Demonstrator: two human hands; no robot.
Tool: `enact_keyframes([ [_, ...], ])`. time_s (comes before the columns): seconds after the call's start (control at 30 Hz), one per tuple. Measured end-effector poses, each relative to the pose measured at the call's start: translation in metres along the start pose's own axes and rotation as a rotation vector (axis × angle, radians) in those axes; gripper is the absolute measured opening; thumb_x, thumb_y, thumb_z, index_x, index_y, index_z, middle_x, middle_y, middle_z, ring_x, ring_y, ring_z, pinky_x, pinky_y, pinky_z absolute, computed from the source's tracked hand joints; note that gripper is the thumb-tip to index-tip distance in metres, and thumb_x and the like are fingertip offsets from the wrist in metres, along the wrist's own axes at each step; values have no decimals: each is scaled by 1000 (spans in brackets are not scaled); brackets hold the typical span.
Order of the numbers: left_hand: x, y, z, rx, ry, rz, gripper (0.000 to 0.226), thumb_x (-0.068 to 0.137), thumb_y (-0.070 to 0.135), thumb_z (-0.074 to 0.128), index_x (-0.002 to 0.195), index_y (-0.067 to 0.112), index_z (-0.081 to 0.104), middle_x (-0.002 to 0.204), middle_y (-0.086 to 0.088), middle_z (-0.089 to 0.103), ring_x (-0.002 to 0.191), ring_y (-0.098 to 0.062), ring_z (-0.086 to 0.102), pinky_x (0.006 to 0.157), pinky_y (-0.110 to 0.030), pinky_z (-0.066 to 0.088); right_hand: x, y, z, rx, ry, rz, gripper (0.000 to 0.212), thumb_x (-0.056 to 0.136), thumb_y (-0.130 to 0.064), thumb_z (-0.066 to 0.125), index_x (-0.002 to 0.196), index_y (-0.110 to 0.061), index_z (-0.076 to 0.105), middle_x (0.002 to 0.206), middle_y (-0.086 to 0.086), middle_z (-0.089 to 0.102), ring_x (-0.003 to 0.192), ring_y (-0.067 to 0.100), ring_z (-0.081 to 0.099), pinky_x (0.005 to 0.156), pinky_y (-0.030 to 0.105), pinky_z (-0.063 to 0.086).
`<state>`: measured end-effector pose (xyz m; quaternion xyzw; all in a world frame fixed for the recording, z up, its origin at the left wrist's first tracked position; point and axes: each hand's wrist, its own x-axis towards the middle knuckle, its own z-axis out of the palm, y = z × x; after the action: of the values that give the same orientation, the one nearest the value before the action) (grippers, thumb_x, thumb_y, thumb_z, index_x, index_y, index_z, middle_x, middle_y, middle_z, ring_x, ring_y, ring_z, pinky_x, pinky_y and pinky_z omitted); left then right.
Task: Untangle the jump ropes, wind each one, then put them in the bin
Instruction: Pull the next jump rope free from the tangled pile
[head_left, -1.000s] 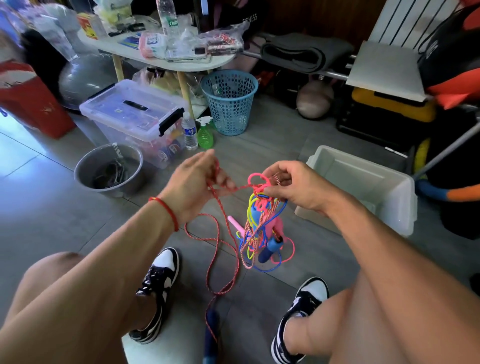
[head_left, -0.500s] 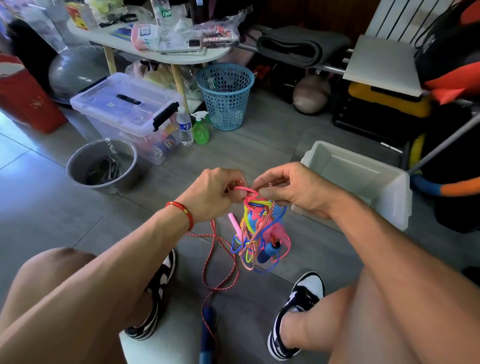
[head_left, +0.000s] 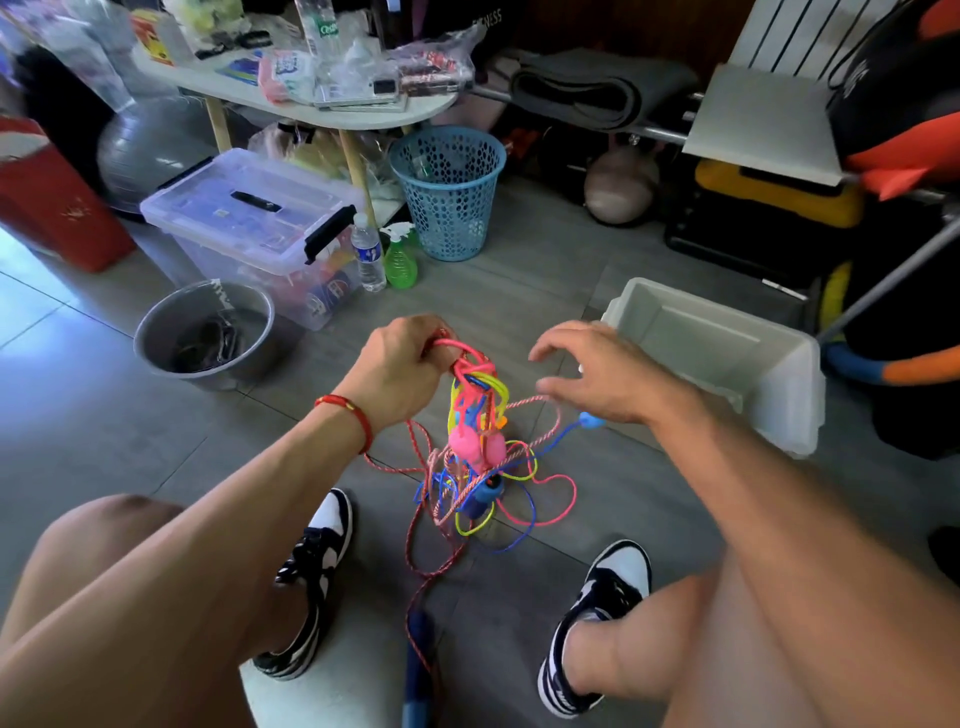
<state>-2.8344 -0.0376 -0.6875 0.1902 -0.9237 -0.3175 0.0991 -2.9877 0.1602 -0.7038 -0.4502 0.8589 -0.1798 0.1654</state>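
Note:
A tangle of jump ropes (head_left: 475, 415) in pink, yellow, blue and braided red-white hangs between my knees, its lower loops spread on the grey floor. My left hand (head_left: 397, 366) grips the pink loops at the top of the tangle. My right hand (head_left: 605, 371) hovers just right of it, fingers spread, holding nothing. A blue handle (head_left: 589, 420) sticks out under my right hand. The red braided rope (head_left: 434, 558) trails down to a blue handle (head_left: 417, 670) near my seat. The white bin (head_left: 727, 364) stands open on the floor to the right.
A grey metal bucket (head_left: 205, 335) sits on the floor at left, a lidded clear storage box (head_left: 249, 226) behind it. A blue mesh basket (head_left: 449, 189), water bottle and green spray bottle stand ahead. A cluttered table and gym gear line the back.
My right hand has let go of the tangle and opened, moving right. The bundle has dropped lower, its loops now spreading on the floor. My left hand still holds the top.

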Motion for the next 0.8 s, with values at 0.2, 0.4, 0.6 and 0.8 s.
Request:
enact_keyframes([
  [0.2,0,4,7,-181,21,-121,23,101,23,58,84,11,71,58,10,53,54,-8,45,58,-27,38,5,-30,26,197,-102,-90,34,80,-41,59,106,-20,65,89,3,70,80,15,63,81,46,54],
  [0.4,3,-8,-9,-41,27,-39,22,101,19,58,81,12,65,70,8,62,65,-7,55,64,-24,39,8,-15,-6,525,-7,-47,11,101,-15,58,95,-15,68,70,7,58,65,12,51,63,35,45],
  [0.6,3,-5,-7,62,39,144,8,97,14,64,93,10,68,79,-4,68,72,-23,56,65,-28,37,4,-23,-23,517,28,-103,19,94,-26,71,83,-11,72,60,-2,47,59,10,36,53,25,28],
  [0.8,7,5,0,-419,-101,-191,23,98,12,59,78,17,68,69,-4,65,52,-13,42,54,-27,35,-8,-8,-31,538,-40,-133,13,93,-27,73,88,-15,71,73,11,64,68,15,52,66,31,42],
])
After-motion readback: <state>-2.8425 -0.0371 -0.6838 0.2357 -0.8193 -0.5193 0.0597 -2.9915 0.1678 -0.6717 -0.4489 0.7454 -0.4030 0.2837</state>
